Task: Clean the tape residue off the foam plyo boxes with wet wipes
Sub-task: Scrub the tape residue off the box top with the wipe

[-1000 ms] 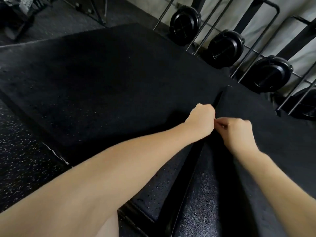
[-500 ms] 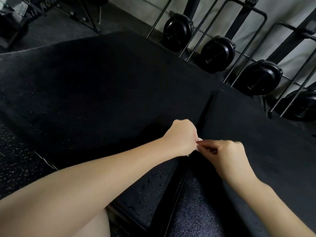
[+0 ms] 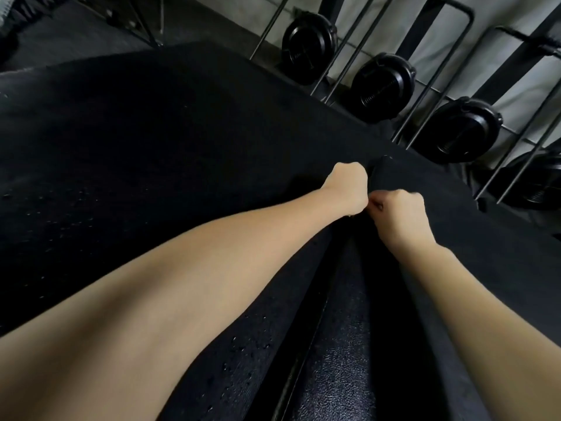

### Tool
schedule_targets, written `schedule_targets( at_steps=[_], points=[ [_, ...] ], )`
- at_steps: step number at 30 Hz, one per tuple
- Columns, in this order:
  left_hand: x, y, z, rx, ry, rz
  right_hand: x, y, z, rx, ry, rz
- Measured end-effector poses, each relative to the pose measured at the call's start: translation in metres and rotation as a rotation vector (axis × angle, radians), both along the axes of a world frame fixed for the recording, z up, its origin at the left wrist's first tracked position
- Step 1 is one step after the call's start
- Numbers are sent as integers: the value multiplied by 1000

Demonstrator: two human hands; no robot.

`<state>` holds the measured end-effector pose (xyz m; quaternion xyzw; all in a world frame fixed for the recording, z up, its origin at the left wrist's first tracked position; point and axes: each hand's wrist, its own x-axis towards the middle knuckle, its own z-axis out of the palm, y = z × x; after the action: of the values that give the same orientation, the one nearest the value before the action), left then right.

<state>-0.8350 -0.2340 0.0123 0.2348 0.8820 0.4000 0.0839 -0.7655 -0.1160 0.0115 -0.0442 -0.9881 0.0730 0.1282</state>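
Note:
Two black foam plyo boxes stand side by side: a large one (image 3: 151, 132) on the left and a second (image 3: 485, 238) on the right, with a dark gap (image 3: 343, 268) between them. Both of my hands meet over this gap near the right box's far corner. My left hand (image 3: 346, 189) is curled into a fist, and what it holds is hidden. My right hand (image 3: 400, 214) pinches thumb to fingers against the left hand, on something too small to make out. Wet droplets (image 3: 243, 354) dot the left box's near edge. No wipe is visible.
Black weight plates (image 3: 382, 86) hang on a metal rack (image 3: 425, 95) along the wall behind the boxes. Dark gym flooring (image 3: 60, 34) and stand legs lie at the far left. My forearms cross the lower half of the view.
Both hands moved forward along the gap toward the right box's far corner, staying pressed together. A pale sliver seen between them half a second ago no longer shows.

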Motion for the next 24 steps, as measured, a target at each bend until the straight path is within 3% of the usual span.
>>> schedule_targets(
  at_steps=[7, 12, 16, 24],
  points=[
    [25, -26, 6, -95, 61, -74, 33, -18, 10, -68, -19, 19],
    [45, -41, -11, 4, -39, -57, 66, -29, 2, -79, 46, 116],
    [32, -19, -12, 45, -32, 16, 44, -17, -1, -111, 74, 122],
    [-38, 41, -6, -2, 26, 8, -39, 34, -4, -71, -32, -66]
  ],
)
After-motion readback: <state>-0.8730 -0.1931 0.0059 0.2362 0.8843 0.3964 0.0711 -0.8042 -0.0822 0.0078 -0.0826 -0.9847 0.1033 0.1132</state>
